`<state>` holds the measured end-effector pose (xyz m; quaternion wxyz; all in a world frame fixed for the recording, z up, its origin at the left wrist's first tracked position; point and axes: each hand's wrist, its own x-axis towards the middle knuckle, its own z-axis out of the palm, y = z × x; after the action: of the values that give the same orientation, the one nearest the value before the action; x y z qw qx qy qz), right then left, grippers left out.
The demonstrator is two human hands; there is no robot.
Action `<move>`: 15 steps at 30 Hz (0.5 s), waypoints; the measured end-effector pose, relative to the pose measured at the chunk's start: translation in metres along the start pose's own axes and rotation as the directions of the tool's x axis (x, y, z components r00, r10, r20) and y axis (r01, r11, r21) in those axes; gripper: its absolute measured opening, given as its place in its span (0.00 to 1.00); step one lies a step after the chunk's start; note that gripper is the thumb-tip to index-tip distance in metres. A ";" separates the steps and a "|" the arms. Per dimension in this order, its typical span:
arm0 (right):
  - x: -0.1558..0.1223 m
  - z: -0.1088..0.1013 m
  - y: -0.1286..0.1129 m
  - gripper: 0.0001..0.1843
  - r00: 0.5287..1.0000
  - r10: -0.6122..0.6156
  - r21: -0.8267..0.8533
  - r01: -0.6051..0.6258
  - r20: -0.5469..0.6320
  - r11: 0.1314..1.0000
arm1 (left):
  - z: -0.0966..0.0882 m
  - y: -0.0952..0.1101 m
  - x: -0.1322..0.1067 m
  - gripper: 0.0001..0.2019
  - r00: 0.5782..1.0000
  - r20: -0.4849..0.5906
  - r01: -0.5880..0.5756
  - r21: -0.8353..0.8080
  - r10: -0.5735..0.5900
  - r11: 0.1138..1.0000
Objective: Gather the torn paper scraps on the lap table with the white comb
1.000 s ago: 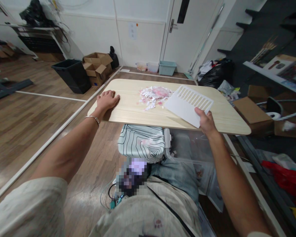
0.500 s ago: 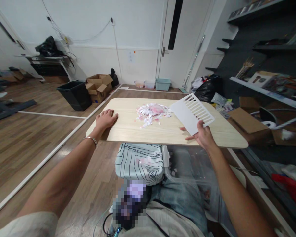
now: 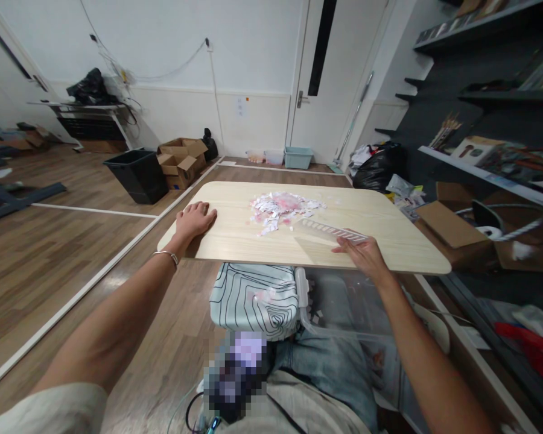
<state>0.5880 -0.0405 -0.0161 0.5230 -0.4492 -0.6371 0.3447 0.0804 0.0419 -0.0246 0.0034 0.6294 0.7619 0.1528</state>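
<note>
Centrally, a pale wood-grain tabletop (image 3: 235, 235) with rounded corners carries a loose, flaky heap of paper scraps (image 3: 283, 206), mostly white, flat and small, blotched with soft pink. Your right hand (image 3: 363, 252) is closed on one end of a slotted white panel (image 3: 332, 230), a thin, stiff, smooth-looking sheet pierced by a row of narrow parallel openings; it is situated over the right-centre of the tabletop, just beside the heap on its near right side. Your left hand (image 3: 196, 219) rests palm down near the left end of the tabletop, fingers extended and slightly bent, and a metallic bracelet (image 3: 167, 255) rings your wrist. The panel's long axis runs obliquely, from your right fingers leftward and slightly away from you, its free end pointing toward the scraps. The panel is strongly foreshortened, so its full outline is hard to make out, as is whether its lower edge touches the wood. Beneath the near edge, the tabletop partly hides a pale fabric surface (image 3: 256, 295) with black contour lines and a clear plastic bin (image 3: 366, 301). Pixelation obscures a dark object (image 3: 235, 380) at your lap; the lower border cuts off your left sleeve (image 3: 54, 410).
</note>
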 end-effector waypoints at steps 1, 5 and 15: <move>0.001 0.000 0.000 0.42 1.000 -0.012 -0.021 0.012 0.024 1.000 | -0.001 0.001 0.000 0.34 1.000 0.003 0.002 0.001 -0.002 1.000; 0.003 -0.001 -0.001 0.40 0.988 -0.070 -0.165 0.092 0.134 0.982 | -0.004 0.002 -0.002 0.35 1.000 0.014 0.002 0.004 -0.002 1.000; 0.005 -0.012 -0.004 0.41 0.970 -0.063 -0.217 0.116 0.236 0.969 | -0.004 0.001 -0.002 0.32 1.000 0.008 -0.005 0.000 0.005 1.000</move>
<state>0.5986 -0.0376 -0.0080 0.4066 -0.4349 -0.7478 0.2938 0.0810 0.0397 -0.0212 0.0058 0.6318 0.7604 0.1502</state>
